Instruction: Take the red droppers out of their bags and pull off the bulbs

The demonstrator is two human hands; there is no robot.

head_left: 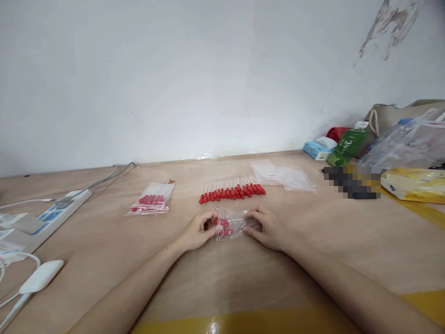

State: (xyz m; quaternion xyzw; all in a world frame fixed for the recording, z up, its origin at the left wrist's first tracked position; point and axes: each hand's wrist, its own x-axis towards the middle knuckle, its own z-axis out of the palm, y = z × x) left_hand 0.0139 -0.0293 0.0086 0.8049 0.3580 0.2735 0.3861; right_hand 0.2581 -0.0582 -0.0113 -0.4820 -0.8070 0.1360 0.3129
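A clear plastic bag [235, 224] with several red rubber-bulb droppers [222, 223] in it lies between my hands, just above the tabletop or on it. My left hand [200, 230] is closed on the bag's left end, beside the red bulbs. Fingers and thumb of my right hand [266, 228] pinch the right end of the same bag. Beyond the hands, a row of loose droppers [232, 191] lies with red bulbs toward me and thin pale stems pointing away. To the left, filled zip bags [151, 199] with red bulbs lie stacked.
Flat clear bags [283, 176] lie right of the row. A power strip [52, 218] and a white adapter [41, 276] with cables occupy the left. At the right stand a green bottle [348, 144] and a blue tissue pack [317, 150], near a yellow package [413, 184]. A white wall [174, 83] closes the back.
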